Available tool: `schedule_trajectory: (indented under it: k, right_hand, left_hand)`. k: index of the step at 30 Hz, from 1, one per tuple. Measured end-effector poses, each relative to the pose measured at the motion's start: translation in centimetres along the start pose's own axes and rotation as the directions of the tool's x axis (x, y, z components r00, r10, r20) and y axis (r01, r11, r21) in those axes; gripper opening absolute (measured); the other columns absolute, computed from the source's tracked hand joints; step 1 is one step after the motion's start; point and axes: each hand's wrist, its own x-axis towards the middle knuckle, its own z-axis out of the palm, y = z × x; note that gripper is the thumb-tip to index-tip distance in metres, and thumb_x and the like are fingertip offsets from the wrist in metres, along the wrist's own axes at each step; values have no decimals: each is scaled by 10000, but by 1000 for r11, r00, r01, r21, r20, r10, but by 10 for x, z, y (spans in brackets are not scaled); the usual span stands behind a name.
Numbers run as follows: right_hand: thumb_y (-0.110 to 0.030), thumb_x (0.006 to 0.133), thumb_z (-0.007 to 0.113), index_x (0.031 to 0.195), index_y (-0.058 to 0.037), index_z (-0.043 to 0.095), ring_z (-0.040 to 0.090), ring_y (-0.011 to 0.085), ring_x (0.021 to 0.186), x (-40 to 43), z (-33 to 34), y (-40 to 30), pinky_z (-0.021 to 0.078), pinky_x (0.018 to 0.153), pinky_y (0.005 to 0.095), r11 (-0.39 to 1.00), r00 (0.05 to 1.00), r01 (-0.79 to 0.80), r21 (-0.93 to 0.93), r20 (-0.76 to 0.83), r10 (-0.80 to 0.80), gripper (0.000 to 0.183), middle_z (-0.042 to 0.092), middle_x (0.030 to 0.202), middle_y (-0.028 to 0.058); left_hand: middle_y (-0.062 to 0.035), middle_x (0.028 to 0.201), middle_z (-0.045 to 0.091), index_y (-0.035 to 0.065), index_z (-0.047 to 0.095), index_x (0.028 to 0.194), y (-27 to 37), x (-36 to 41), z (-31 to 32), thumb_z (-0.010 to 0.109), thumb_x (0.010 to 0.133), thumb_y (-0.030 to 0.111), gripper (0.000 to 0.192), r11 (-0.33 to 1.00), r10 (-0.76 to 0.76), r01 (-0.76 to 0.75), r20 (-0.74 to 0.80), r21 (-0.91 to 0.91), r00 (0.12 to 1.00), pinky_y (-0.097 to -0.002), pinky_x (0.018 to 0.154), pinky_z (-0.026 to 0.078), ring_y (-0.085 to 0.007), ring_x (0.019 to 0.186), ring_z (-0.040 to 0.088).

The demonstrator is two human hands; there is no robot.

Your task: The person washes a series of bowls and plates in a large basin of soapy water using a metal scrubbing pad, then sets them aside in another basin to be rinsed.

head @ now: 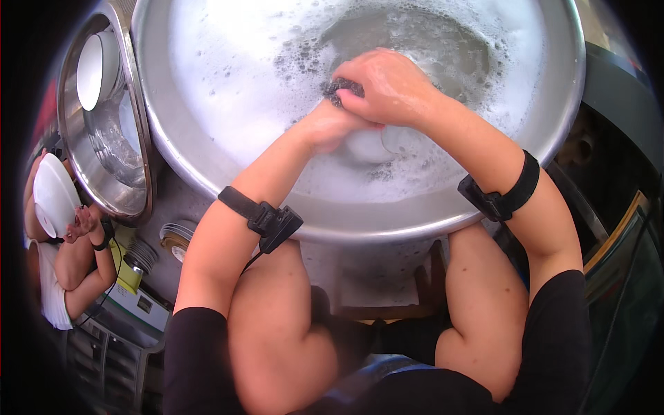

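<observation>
A large round metal basin (184, 161) of sudsy water lies in front of me. Over the water, my right hand (389, 85) is closed around a dark, mesh-like scouring pad (345, 91). Its thumb and fingers curl over the pad. My left hand (334, 127) sits just beneath, overlapped by the right. The left fingers are mostly hidden, so I cannot tell whether they grip anything. Under and beside that hand, a pale rounded dish (371, 145) shows partly through the foam. Its rim is only partly visible.
To the left stands a smaller metal basin (148, 176) with water and white bowls (91, 72). A co-worker's hand (83, 224) holds a white bowl (54, 192) beside it. Stacked plates (179, 233) rest on the floor near my left arm. A wood-edged panel (614, 233) is at the right.
</observation>
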Motion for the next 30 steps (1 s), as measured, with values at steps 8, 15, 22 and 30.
schedule_trajectory:
  k: [8,15,22,30]
  right_hand:
    - [-186,744,522,874,-75,631,583,264,813,-1,-3,20,468,719,330,984,987,-78,158,-125,99,203,618,903,69]
    - [-278,751,448,876,-105,646,586,303,783,1,-9,72,464,708,388,822,823,-567,55,88,562,292,628,828,118]
    - [-224,795,399,914,49,508,555,328,825,-72,33,56,419,735,381,614,658,-628,479,-95,747,316,557,805,224]
    - [-112,763,516,967,-47,445,517,332,817,-66,37,-22,430,691,400,968,905,-150,201,-367,216,226,454,961,144]
  left_hand:
    - [-96,1043,551,-10,472,1092,2,-6,-1,648,683,-40,447,997,-61,60,-29,-48,998,-321,841,440,-173,962,537]
    - [-121,1058,556,-9,448,1140,-2,-20,-2,645,690,-12,492,954,-28,4,-75,-299,997,-365,869,433,-214,958,553]
    - [-134,1156,488,2,374,1210,-3,-24,-8,596,731,-1,528,799,15,-128,-194,-587,981,-409,938,384,-249,1088,472]
    - [-137,1174,469,14,359,1217,-4,-16,-9,574,750,-1,515,771,-14,-174,-290,-613,957,-426,954,362,-273,1113,447]
